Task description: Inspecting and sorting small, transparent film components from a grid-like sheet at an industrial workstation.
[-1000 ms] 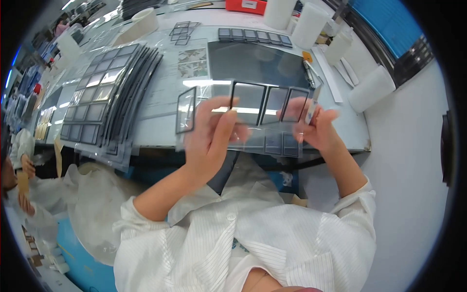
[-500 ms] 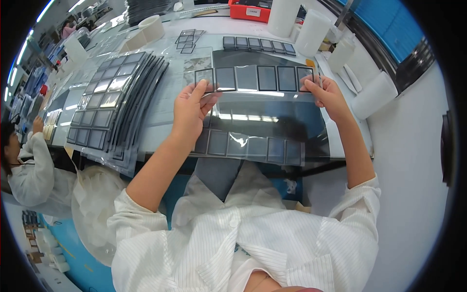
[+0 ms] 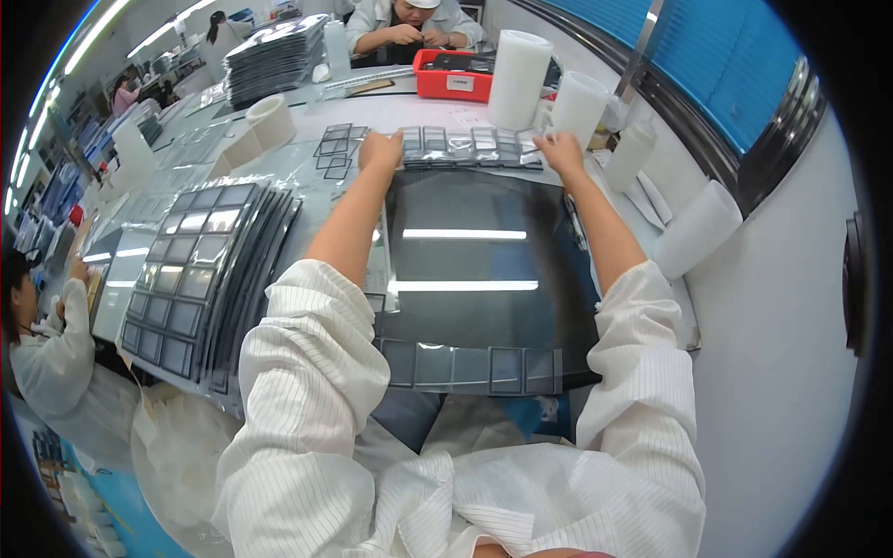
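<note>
1 frame strip (image 3: 458,146) btwn L/R hands (image 3: 379,149) (image 3: 561,152)

The person's left hand (image 3: 381,151) and right hand (image 3: 562,151), earlier holding a strip of framed panes (image 3: 459,143) above the dark sheet (image 3: 465,251), have reached out past its far edge; the strip now spans between them over the stacked strips (image 3: 479,167). A co-worker (image 3: 372,23) across the bench (image 3: 395,110) has come into view.

From the wearer's head, one wide fisheye faces forward and down across the worktable (image 3: 393,111).
</note>
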`<state>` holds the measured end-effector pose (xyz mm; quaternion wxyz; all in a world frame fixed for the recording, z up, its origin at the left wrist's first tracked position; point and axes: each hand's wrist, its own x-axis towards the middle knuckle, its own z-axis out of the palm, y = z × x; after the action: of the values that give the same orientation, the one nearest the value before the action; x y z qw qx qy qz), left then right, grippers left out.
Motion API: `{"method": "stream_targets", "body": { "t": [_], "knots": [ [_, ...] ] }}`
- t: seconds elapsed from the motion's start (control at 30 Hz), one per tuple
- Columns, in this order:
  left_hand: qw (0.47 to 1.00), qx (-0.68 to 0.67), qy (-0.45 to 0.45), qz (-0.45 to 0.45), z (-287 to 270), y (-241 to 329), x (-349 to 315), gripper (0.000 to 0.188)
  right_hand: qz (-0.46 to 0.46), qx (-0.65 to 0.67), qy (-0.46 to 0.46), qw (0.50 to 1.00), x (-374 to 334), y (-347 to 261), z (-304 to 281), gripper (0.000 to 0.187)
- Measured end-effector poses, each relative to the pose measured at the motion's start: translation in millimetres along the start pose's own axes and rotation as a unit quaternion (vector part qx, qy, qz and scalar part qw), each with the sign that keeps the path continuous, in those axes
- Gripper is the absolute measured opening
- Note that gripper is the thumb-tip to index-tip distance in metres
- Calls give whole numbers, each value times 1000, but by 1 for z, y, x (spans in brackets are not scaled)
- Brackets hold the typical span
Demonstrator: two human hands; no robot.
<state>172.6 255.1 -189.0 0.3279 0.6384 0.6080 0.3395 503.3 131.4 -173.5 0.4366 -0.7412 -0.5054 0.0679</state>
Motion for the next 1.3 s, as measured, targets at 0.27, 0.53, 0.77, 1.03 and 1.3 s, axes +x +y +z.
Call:
{"method": "stream_targets", "body": {
  "t": [0.27, 0.53, 0.77, 1.03, 1.3],
  "knots": [
    [965, 95, -15, 242, -3, -10, -72, 35, -166, -13, -139, 976, -80, -8, -32, 31],
    [883, -12, -344, 319, -127, 17, -270, 24, -392, -97, -365, 839, -283, -106, -93, 32],
    [815, -2, -561, 145, -185, -49, -336, 18, -475, -212, -304, 798, -333, -99, -92, 51],
    [993, 67, -66, 71, -169, -72, -349, 25, -503, -195, -271, 797, -328, -92, -99, 35],
    [978, 156, 48, 126, -134, -83, -372, 35, -355, -23, -310, 882, -307, -101, -91, 11]
  ]
}}
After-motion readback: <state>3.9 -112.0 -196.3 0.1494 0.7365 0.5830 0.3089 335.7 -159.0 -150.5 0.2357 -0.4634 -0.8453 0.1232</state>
